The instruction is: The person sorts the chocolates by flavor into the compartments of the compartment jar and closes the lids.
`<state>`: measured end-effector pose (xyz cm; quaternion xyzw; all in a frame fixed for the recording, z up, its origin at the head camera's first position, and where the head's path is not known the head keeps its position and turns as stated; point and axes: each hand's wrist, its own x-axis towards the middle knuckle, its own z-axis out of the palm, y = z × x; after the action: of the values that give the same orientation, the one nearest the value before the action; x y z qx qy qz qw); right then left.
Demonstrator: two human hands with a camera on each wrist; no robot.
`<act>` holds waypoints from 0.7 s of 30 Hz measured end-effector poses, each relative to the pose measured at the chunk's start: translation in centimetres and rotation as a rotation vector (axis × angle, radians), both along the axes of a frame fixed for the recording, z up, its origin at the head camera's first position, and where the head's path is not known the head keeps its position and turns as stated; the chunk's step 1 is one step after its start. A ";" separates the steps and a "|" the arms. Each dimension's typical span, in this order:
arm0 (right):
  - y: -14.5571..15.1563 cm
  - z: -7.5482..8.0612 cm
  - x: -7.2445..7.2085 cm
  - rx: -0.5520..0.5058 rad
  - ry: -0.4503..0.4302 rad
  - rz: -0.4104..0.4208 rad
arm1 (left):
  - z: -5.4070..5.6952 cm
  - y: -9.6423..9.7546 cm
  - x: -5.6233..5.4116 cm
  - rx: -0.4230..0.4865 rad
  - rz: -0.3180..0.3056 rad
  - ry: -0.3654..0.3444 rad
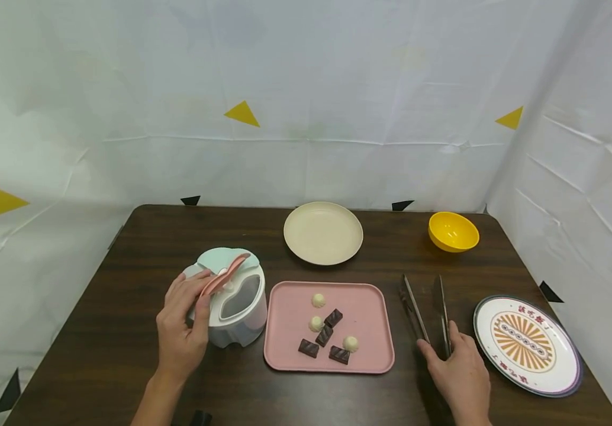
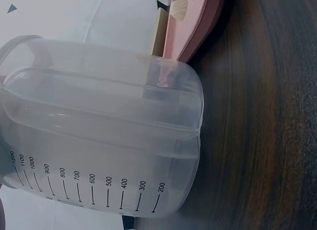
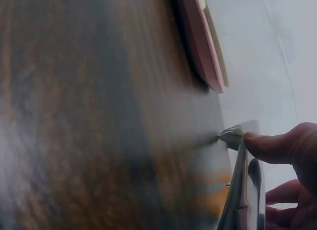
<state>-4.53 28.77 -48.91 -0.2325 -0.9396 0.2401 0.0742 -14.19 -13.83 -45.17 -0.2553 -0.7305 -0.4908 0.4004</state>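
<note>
In the left part of the head view, the left hand [image 1: 183, 325] pinches the raised pink flap [image 1: 226, 277] between its thumb and its fingers, on top of a translucent canister [image 1: 239, 334]. The flap leans over the white lid, which has also a mint-green flap [image 1: 221, 258] at its far side and a curved opening [image 1: 240, 297] on the right. In the left wrist view, black measuring marks [image 2: 107, 191] from 200 to 1200 go along the wall of this canister. In the lower right of the head view, the right hand [image 1: 457, 370] holds metal tongs [image 1: 416, 310], with the thumb on one arm and the fingers on the other; the two arms stand well apart, and they point toward the top of the frame. I cannot tell whether the tips touch the dark wooden table [image 1: 98, 355]. A pink rectangular tray [image 1: 370, 319] lies at the centre, just beside the canister, and it bears four dark chocolate pieces [image 1: 308, 348] and three whitish shell-shaped pieces [image 1: 351, 344]. A beige plate [image 1: 323, 234] is above the tray in the frame, a yellow bowl [image 1: 452, 232] is at upper right, and a white patterned plate [image 1: 527, 346] lies at lower right, near the right hand.
</note>
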 end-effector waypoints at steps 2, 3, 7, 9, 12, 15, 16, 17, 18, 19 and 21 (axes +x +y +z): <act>0.0 -0.2 0.0 0.005 -0.019 0.010 | 0.0 0.0 0.0 0.001 0.001 0.003; 0.0 -0.3 0.0 0.007 -0.021 0.012 | 0.1 0.0 0.1 0.002 0.000 0.004; -0.1 -0.4 -0.2 0.022 -0.001 0.010 | 0.7 0.2 0.4 0.006 -0.003 0.008; -0.1 -0.5 -0.2 0.032 0.017 0.008 | 1.3 0.4 0.6 0.006 -0.003 0.012; -0.2 -0.5 -0.2 0.038 0.047 0.005 | 2.1 0.7 1.1 0.010 -0.001 0.018; -0.2 -0.5 -0.2 0.015 0.058 -0.006 | 2.6 0.9 1.3 0.011 -0.001 0.019; -0.2 -0.5 -0.1 0.004 0.055 -0.012 | 2.7 1.0 1.4 0.010 -0.001 0.017; -0.1 -0.5 -0.1 -0.010 0.047 -0.018 | 2.8 1.0 1.4 0.008 -0.001 0.016; -0.1 -0.4 -0.1 -0.020 0.039 -0.023 | 2.8 1.0 1.4 0.006 0.002 0.016; 0.0 -0.4 -0.1 -0.028 0.029 -0.029 | 2.8 1.0 1.4 0.003 0.003 0.016; 0.1 -0.2 -0.1 -0.043 -0.009 -0.040 | 2.8 1.0 1.4 -0.002 0.006 0.014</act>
<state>-4.60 28.89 -49.08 -0.2540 -0.9296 0.2577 0.0696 -12.79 -12.83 -42.39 -0.2571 -0.7289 -0.4871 0.4067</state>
